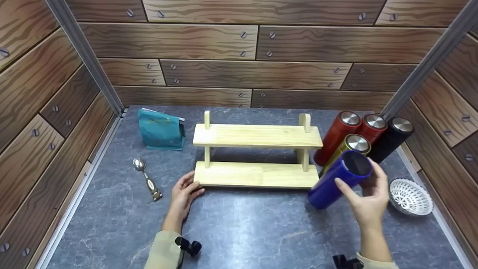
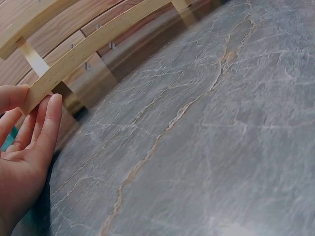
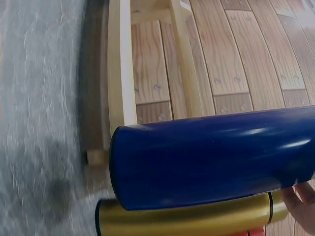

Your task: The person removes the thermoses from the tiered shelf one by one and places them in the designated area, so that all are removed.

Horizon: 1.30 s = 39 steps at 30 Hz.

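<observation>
My left hand [image 1: 183, 196] holds the left end of a two-tier wooden shelf [image 1: 257, 175], pinching the corner of its lower board between thumb and fingers. In my right hand [image 1: 368, 200] is a blue thermos flask [image 1: 332, 186], gripped near its dark top and tilted. It is in front of the shelf's right end, beside a gold thermos flask [image 1: 338, 149] that it partly covers. The right wrist view shows the blue flask's side close up, with only some fingertips [image 3: 300, 201] visible. Its base appears slightly above the table.
Two red flasks [image 1: 332, 138] and a black flask [image 1: 390, 140] stand behind the gold one. A white woven basket [image 1: 410, 198] sits at the right edge. On the left are a teal bag [image 1: 160, 130] and a spoon [image 1: 147, 179]. Wood-patterned walls [image 1: 209, 41] enclose the table.
</observation>
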Each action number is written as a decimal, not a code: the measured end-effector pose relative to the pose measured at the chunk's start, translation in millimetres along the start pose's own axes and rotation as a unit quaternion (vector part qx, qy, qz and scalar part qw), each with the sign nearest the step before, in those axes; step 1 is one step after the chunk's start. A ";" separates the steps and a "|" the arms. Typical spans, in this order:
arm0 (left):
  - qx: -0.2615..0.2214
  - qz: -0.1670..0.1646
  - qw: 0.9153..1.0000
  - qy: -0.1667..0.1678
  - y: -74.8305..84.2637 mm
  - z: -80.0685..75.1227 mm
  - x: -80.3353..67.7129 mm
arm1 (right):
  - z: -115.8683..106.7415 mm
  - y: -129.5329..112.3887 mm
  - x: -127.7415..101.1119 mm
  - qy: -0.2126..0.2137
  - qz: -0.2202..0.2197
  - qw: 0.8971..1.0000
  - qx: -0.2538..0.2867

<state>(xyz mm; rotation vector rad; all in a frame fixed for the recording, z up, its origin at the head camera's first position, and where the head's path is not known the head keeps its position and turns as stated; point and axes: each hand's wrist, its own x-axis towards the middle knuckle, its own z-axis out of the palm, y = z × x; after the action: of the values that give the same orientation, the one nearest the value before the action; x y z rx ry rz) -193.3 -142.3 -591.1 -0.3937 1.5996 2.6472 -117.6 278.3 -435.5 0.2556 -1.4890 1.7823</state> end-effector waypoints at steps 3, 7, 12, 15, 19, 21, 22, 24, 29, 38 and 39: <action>0.004 -0.001 1.000 0.002 -0.6 0.8 -0.2 | -10.5 1.7 2.0 0.011 0.001 1.000 0.008; -0.001 0.001 1.000 -0.001 -1.4 0.5 0.4 | -25.3 8.0 2.3 0.026 -0.001 1.000 -0.002; -0.001 0.003 1.000 -0.002 -1.3 -0.9 1.1 | -42.3 15.7 1.8 0.044 0.008 0.998 -0.036; -0.006 -0.002 1.000 0.003 -1.2 -1.1 0.9 | -49.4 17.3 5.5 0.056 0.023 0.997 -0.048; -0.011 -0.002 1.000 0.004 -1.0 -0.3 0.8 | -56.2 18.4 12.0 0.087 0.056 0.993 -0.063; -0.010 -0.001 1.000 0.003 -1.0 0.0 1.0 | -59.2 18.9 14.9 0.105 0.072 0.989 -0.077; -0.009 0.001 1.000 0.002 -0.9 0.1 1.0 | -60.6 19.1 16.3 0.112 0.079 0.987 -0.083; -0.011 -0.001 1.000 0.003 -0.6 0.2 1.1 | -63.1 19.8 19.5 0.125 0.090 0.984 -0.091; -0.006 -0.001 1.000 0.002 -0.8 0.4 0.3 | -69.8 23.5 28.3 0.139 0.105 0.976 -0.134; -0.001 -0.003 1.000 0.005 0.0 1.0 0.2 | -80.0 40.7 47.9 0.150 0.108 0.972 -0.147; -0.002 -0.003 1.000 0.005 -0.2 0.9 0.1 | -81.0 42.8 49.6 0.151 0.109 0.971 -0.150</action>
<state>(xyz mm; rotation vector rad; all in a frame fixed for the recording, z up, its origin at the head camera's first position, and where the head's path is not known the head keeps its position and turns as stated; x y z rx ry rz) -193.5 -141.5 -590.9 -0.4114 1.5947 2.6481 -153.8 372.5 -461.2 -0.3295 -1.5782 1.6425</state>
